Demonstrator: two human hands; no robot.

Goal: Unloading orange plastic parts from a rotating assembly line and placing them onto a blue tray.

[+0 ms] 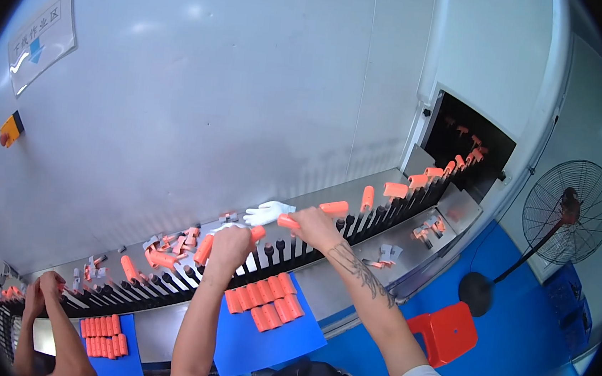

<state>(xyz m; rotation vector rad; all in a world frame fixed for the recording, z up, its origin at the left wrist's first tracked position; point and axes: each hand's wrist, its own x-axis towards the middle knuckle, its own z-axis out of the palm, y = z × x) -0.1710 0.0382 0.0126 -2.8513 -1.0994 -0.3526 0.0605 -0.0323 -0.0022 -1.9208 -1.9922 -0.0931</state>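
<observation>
My left hand (231, 246) is closed over the row of black posts (280, 247), with a short orange tubular part (258, 233) sticking out at its fingertips. Another orange part (202, 249) shows right beside that hand, and whether the hand touches it I cannot tell. Farther right, my right hand (314, 226) grips an orange part (287, 221) by one end, above the same row. Between and behind the hands a white glove (264, 213) lies on the metal ledge. Below them, several orange parts (277, 311) are laid in rows on a blue sheet (251, 348).
More orange parts (395, 190) sit on posts running into a dark opening (457, 123). Loose pieces (167, 248) litter the ledge. At left, a co-worker's hands (47, 286) are near the posts. A red stool (449, 333) and standing fan (569, 204) are at right.
</observation>
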